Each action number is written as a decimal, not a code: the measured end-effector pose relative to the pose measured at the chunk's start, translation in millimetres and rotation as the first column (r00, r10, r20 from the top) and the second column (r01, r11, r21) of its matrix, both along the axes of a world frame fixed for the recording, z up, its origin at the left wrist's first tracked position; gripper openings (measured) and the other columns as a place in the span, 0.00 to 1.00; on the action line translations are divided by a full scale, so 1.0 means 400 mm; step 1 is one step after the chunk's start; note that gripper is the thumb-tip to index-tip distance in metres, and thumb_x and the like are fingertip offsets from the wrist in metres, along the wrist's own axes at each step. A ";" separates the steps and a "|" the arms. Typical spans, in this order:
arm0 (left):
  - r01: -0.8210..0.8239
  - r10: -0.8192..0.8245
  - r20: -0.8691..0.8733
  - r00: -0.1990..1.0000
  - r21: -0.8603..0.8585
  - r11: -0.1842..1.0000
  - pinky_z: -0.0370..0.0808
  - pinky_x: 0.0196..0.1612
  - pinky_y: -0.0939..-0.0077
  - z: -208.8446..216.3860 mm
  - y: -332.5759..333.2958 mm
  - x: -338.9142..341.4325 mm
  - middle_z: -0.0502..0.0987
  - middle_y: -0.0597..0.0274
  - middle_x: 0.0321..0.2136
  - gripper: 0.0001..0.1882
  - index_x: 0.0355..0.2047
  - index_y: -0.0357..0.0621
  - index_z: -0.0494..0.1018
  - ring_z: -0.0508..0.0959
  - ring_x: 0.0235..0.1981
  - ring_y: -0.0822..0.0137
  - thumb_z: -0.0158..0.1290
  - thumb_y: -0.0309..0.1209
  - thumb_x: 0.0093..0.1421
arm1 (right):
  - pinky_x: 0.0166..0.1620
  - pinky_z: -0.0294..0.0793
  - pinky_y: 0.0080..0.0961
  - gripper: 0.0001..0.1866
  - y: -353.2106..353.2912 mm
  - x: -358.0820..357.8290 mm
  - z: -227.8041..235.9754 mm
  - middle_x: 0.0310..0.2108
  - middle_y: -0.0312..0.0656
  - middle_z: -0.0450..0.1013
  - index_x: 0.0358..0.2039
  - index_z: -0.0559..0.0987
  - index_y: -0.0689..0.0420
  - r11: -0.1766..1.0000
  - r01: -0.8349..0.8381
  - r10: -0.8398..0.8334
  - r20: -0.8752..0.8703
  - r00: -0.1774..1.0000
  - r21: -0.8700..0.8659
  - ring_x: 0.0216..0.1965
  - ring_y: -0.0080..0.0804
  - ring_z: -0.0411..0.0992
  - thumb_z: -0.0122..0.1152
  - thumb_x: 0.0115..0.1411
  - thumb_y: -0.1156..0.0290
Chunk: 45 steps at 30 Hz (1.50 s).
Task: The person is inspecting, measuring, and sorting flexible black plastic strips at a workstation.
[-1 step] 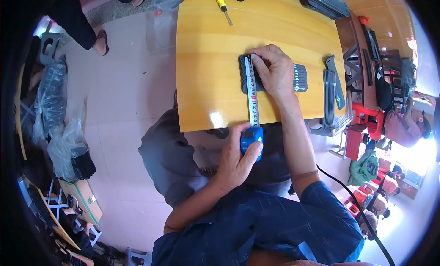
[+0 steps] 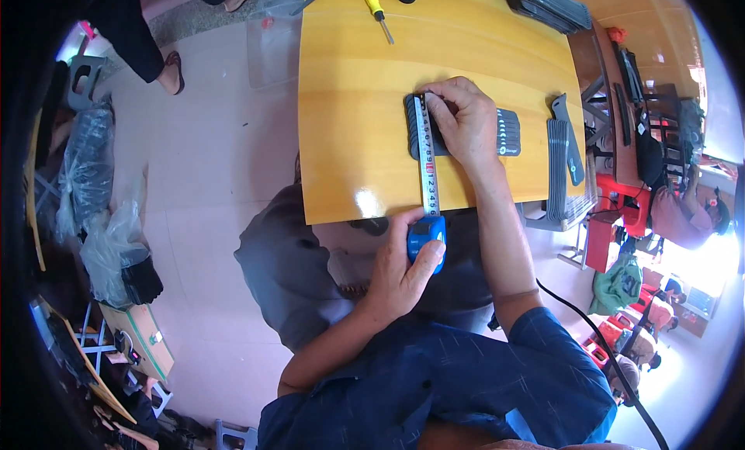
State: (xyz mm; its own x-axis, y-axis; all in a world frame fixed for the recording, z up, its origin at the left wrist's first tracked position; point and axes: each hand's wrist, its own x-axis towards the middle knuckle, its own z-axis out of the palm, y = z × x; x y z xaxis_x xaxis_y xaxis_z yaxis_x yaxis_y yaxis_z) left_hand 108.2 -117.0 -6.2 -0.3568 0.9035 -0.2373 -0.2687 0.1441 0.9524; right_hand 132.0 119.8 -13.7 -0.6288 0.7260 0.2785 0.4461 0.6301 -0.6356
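Note:
My left hand point(image 2: 394, 283) is closed around a blue tape measure point(image 2: 419, 240) just off the table's near edge. Its pulled-out steel blade point(image 2: 427, 167) runs away from me onto the table and across the left end of a row of dark, flat, ribbed pieces point(image 2: 508, 130). At the blade's far end, my right hand point(image 2: 468, 120) pinches the tip against the far edge of these pieces. The same hand covers the middle of the row.
On the glossy yellow-brown table point(image 2: 349, 124) lie a yellow-handled screwdriver point(image 2: 377, 12), a dark stack point(image 2: 547, 8) at the far right and more dark strips point(image 2: 557, 167) at the right edge. A black cable point(image 2: 594, 330) passes my right arm. Plastic-wrapped bundles point(image 2: 85, 171) stand left.

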 end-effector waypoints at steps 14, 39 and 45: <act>-0.014 0.016 -0.031 0.999 0.038 0.999 0.78 0.41 0.70 -0.010 0.000 0.003 0.77 0.52 0.39 0.26 0.60 0.39 0.62 0.79 0.36 0.65 0.52 0.43 0.71 | 0.38 0.78 0.33 0.06 -0.003 0.002 0.004 0.32 0.43 0.79 0.36 0.87 0.56 1.000 0.010 -0.010 0.008 1.000 -0.015 0.33 0.42 0.79 0.66 0.59 0.73; 0.034 -0.029 0.170 0.985 -0.024 0.999 0.73 0.27 0.80 0.001 0.000 0.004 0.76 0.59 0.37 0.25 0.62 0.44 0.60 0.74 0.26 0.76 0.50 0.43 0.72 | 0.37 0.78 0.33 0.06 0.002 0.005 -0.003 0.33 0.41 0.80 0.35 0.87 0.54 1.000 0.022 -0.022 -0.013 1.000 0.005 0.33 0.40 0.80 0.66 0.59 0.70; 0.020 -0.023 0.105 0.994 0.034 0.999 0.75 0.33 0.76 0.035 -0.004 -0.001 0.76 0.58 0.38 0.32 0.66 0.39 0.55 0.75 0.30 0.73 0.54 0.39 0.69 | 0.32 0.76 0.23 0.08 -0.002 0.039 0.038 0.30 0.41 0.78 0.37 0.87 0.58 1.000 -0.006 -0.003 -0.321 0.947 -0.027 0.30 0.28 0.78 0.67 0.57 0.80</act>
